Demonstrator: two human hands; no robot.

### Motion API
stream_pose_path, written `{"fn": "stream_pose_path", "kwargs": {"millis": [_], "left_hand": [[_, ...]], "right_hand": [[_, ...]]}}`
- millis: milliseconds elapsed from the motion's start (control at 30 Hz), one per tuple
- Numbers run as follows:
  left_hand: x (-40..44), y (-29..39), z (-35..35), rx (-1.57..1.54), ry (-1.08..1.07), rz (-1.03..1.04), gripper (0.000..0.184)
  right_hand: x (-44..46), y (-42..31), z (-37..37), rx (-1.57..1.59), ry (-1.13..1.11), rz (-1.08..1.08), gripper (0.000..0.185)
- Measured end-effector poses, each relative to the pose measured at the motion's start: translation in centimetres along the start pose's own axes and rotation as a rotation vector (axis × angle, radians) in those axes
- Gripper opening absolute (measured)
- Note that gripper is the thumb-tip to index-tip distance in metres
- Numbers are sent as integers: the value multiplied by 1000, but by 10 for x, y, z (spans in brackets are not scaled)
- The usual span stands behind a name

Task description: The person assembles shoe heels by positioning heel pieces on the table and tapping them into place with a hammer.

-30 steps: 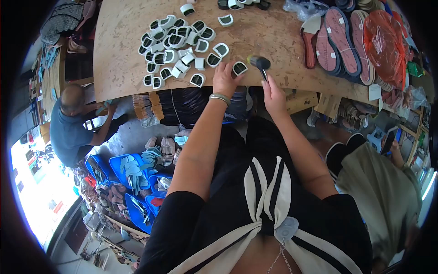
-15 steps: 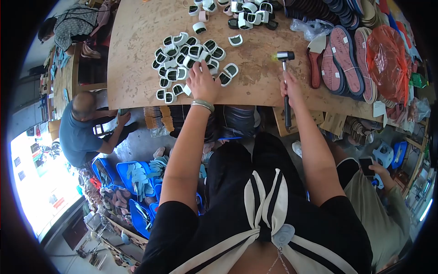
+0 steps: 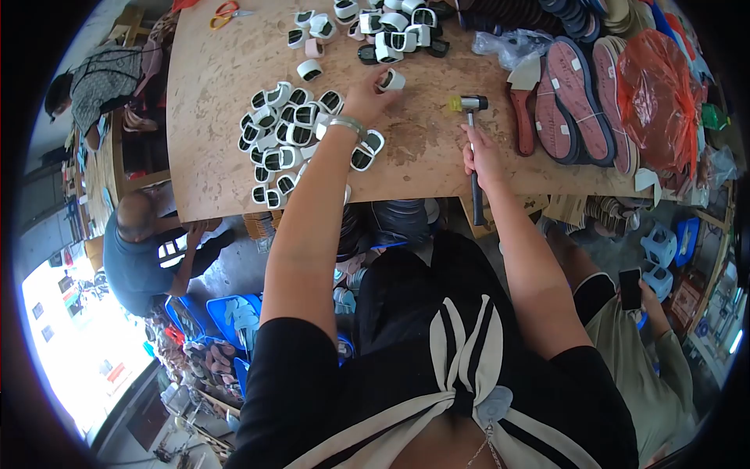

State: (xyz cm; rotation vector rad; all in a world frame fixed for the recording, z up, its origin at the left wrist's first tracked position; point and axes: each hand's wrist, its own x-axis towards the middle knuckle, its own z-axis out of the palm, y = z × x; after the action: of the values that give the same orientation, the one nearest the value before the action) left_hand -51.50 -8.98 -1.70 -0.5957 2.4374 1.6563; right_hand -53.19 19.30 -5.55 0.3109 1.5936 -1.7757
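Two hands busy here, and I'd say you're at the part where you handle one piece by itself, with the tool on standby: your left hand point(image 3: 367, 100) has a white strap piece point(image 3: 393, 80) pinched between thumb and fingers, closed only as far as the piece lets them, tho I can't tell if it's lifted or resting on the wooden table point(image 3: 215, 94). That piece sits between the big white pile point(image 3: 293, 129) on the near left and the far cluster point(image 3: 394, 39), touching neither as far as I can see. Your right hand point(image 3: 486, 159) is wrapped round the handle of the mallet point(image 3: 470, 102), yellow face pointing left, black face right, head just beyond your fingers and well apart from the piece. Next move, imo, calls for a light pinch so the loop doesn't squash, a steady wrist on the left, and your fingertips well out of the mallet's way. You've got bare wood near the mallet, and the red-handled scraper point(image 3: 523, 117) is off to its right, so mind that side if you swing wide
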Motion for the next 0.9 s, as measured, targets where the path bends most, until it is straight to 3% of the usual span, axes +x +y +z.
{"fn": "stream_pose_path", "kwargs": {"millis": [100,200,300,400,500,567,733,833,900], "left_hand": [[-38,13,15,-989,-290,-201,29],[-67,10,32,-1144,-414,-230,39],[-83,7,43,-1144,-389,-256,42],[-92,1,45,-1103,-333,-283,41],[-109,-4,44,-591,-227,-276,43],[-130,2,46,-40,-80,-128,45],[-140,-21,59,-176,4,-222,39],[-137,-30,87,-124,40,-219,34],[-135,-51,97,120,75,-136,37]], "right_hand": [[0,1,0,11,0,-14,37],[2,4,-1,-7,3,-25,37],[2,2,-2,-13,9,-18,37],[2,4,-2,-11,7,-15,37],[3,4,-1,-7,-8,-26,36],[1,3,1,-28,11,-34,37],[-2,0,1,-26,25,-7,38],[0,1,1,-50,34,-15,38],[2,3,0,-53,27,-16,38]]}}
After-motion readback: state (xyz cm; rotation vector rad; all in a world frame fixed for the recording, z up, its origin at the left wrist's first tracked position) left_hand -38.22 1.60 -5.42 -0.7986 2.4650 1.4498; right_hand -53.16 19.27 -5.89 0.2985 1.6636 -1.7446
